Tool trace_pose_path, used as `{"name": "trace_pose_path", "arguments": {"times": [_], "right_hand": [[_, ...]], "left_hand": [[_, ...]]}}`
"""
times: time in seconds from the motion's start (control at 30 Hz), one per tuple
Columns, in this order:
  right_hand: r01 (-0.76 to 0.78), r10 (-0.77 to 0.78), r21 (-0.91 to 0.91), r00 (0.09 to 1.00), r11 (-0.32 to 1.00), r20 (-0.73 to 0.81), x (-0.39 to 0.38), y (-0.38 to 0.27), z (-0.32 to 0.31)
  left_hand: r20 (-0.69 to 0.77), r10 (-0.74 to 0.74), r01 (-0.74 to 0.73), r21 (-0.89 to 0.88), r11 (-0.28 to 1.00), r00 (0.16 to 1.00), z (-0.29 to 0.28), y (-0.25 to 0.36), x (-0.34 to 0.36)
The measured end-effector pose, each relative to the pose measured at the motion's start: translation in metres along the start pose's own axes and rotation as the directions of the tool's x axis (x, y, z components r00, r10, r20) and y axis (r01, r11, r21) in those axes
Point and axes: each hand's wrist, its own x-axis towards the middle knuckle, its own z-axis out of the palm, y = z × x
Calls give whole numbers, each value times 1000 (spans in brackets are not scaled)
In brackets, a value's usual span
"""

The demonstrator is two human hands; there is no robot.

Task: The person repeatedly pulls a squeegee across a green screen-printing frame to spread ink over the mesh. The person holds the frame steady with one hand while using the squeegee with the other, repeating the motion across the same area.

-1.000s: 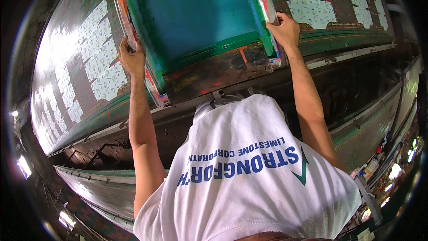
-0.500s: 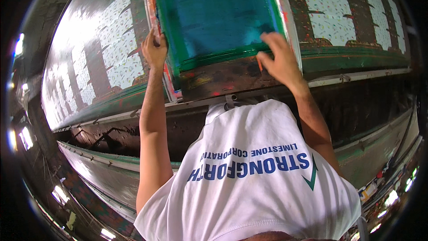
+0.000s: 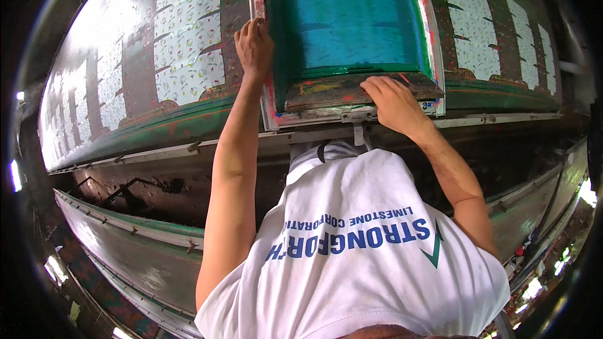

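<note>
A screen-printing frame (image 3: 269, 103) with blue-green mesh (image 3: 352, 25) lies over the long table ahead of me. My left hand (image 3: 254, 50) is closed on the frame's left side rail, fingers curled at its edge. Across the frame's near end rests a wide, paint-stained wooden squeegee (image 3: 326, 91); its blade is hidden. My right hand (image 3: 397, 107) is bent over the squeegee's near edge, right of its middle, with the fingertips on top and the thumb out of sight. A metal bracket (image 3: 357, 117) sits at the middle of the frame's near edge.
White printed fabric panels (image 3: 190, 31) lie in rows on the dark table, left of the frame, and more panels (image 3: 468, 19) lie to its right. A metal rail (image 3: 151, 158) with small stops runs along the table's near edge. Behind me stands another long table (image 3: 144, 257).
The frame now sits farther right in view, its near edge and bracket showing. My right hand has come down from beside the mesh onto the squeegee. My left hand stays at the left rail.
</note>
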Motion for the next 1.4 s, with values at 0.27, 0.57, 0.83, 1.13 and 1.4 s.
{"name": "trace_pose_path", "arguments": {"times": [0.27, 0.57, 0.83, 1.13, 1.4], "right_hand": [[-178, 167, -56, 972, 982, -164, 12, -20, 8], [-165, 141, -97, 967, 982, -211, 15, -16, -5], [-200, 159, -167, 960, 965, -230, 38, 11, 32], [-206, 133, -192, 933, 960, -334, 200, 114, 0], [-205, 110, -226, 921, 952, -373, 356, 225, -41]], "left_hand": [[11, -83, 82, 44, 996, 996, 6, 1, -6], [55, -77, 75, 33, 997, 996, 0, 4, -5], [30, -77, 76, 41, 996, 997, 3, 1, -6], [103, -92, 73, 176, 982, 990, -7, 11, -1], [108, -73, 49, 211, 976, 991, -9, 15, 1]]}}
